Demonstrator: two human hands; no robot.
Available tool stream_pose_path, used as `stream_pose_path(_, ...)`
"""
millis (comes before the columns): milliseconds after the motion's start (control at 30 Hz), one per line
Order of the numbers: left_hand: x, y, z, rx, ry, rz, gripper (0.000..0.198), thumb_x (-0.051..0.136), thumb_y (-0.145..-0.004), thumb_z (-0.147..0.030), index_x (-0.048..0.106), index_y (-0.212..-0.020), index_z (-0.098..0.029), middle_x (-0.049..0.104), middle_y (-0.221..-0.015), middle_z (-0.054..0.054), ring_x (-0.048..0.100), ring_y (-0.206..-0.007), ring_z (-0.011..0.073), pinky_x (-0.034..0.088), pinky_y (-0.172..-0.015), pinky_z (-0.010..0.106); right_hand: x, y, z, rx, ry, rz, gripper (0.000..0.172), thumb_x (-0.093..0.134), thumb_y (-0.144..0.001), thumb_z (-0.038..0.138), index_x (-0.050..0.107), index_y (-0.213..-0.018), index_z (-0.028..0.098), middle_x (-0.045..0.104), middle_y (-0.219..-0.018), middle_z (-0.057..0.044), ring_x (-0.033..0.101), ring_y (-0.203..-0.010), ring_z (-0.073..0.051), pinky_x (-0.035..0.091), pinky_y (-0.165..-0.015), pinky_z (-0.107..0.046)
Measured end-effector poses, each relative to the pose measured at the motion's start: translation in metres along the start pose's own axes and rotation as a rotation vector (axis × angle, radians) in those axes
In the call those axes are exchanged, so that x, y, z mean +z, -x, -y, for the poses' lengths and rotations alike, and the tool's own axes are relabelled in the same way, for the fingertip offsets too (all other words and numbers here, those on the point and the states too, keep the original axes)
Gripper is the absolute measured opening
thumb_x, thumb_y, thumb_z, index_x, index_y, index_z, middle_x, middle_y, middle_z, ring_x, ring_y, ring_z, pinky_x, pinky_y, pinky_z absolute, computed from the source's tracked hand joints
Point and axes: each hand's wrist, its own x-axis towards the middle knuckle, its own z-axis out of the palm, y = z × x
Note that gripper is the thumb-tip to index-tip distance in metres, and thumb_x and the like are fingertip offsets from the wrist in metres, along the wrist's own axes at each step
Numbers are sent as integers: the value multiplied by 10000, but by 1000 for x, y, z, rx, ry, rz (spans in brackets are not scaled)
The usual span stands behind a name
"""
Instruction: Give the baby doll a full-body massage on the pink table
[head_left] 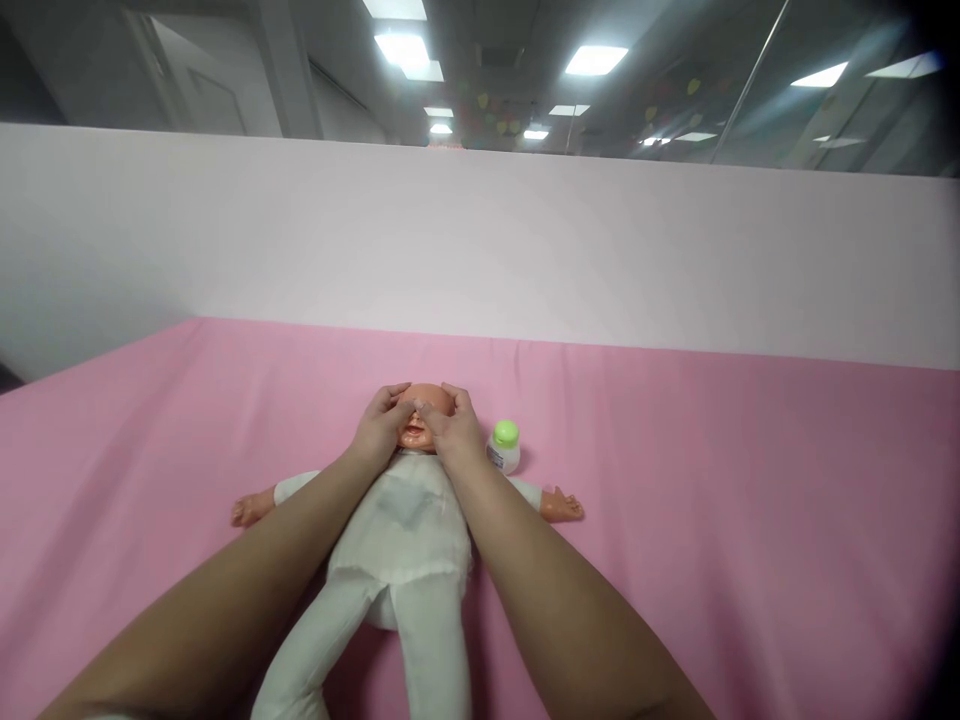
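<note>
A baby doll (409, 515) with a white cloth body lies on its back, its arms spread out to both sides. My left hand (381, 425) cups the left side of the doll's head (427, 396), thumb resting near the middle of its face. On the other side my right hand (456, 425) mirrors it, fingers round the head and thumb beside the nose. Both thumbs nearly meet and cover the doll's eyes. Just right of my right hand stands a small clear bottle (504, 450) with a green cap.
A pink sheet (712, 500) covers the surface under the doll. Behind it runs a low white wall (480, 250), with glass and ceiling lights above. The doll's hands (562, 505) reach out past my forearms.
</note>
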Motion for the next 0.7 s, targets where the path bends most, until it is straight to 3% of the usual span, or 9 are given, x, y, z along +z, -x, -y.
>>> stream_pose_path(267, 0, -7, 7, 36, 4, -20, 504, 789, -750, -406, 686, -1192, -187, 725, -976, 44, 686, -854, 196, 545, -796, 321, 3, -7, -14, -49, -139, -52, 552, 761, -789, 527, 660, -1257, 250, 702, -1276, -52, 668, -1163, -217, 505, -1080, -381)
stream_pose_path(433, 1, -7, 7, -48, 123, -33, 480, 740, -768, -302, 731, -1237, -200, 763, -1080, 87, 720, -923, 228, 576, -873, 368, -3, -10, -21, -28, -385, -16, 460, 694, -823, 404, 692, -1251, 237, 682, -1363, -47, 617, -1284, -208, 436, -1182, -405)
stream_pose_path(533, 1, -8, 7, -92, 209, -27, 502, 717, -761, -233, 740, -1261, -193, 762, -1169, 117, 733, -985, 259, 586, -918, 408, -8, -7, -18, 21, -487, -1, 489, 678, -779, 284, 692, -1266, 242, 642, -1433, -36, 579, -1346, -206, 415, -1211, -410)
stream_pose_path(700, 1, -10, 11, -90, 301, -22, 476, 716, -764, -257, 727, -1236, -194, 748, -1199, 108, 729, -1017, 266, 599, -910, 408, -10, 2, -11, 91, -561, 82, 645, 678, -687, 225, 640, -1331, 247, 654, -1405, -51, 631, -1265, -239, 515, -1118, -426)
